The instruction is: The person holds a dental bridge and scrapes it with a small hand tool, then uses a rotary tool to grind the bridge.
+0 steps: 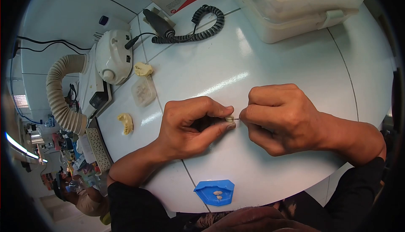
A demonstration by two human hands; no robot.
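Note:
Between the thumb and fingertip of my left hand [190, 124] is a small pale piece like a dental crown [229, 118]. My right hand [284, 120] is closed around a thin metal tool [237, 119], most of it hidden by the fingers. The tool's tip points at the crown, and whether they touch is too small to tell. Below the hands, close to the table's front edge, a blue tray [202, 194] holds small pale pieces [217, 192]. Left of my left hand lies a yellowish dental cast [125, 123].
At the left stand a white control unit [114, 56] and a ribbed hose [57, 88]. A black handpiece [158, 23] with coiled cord lies behind, near a clear box [144, 91] and another cast [143, 68]. A large plastic case [295, 12] fills the back right. Another person [86, 198] sits at far left.

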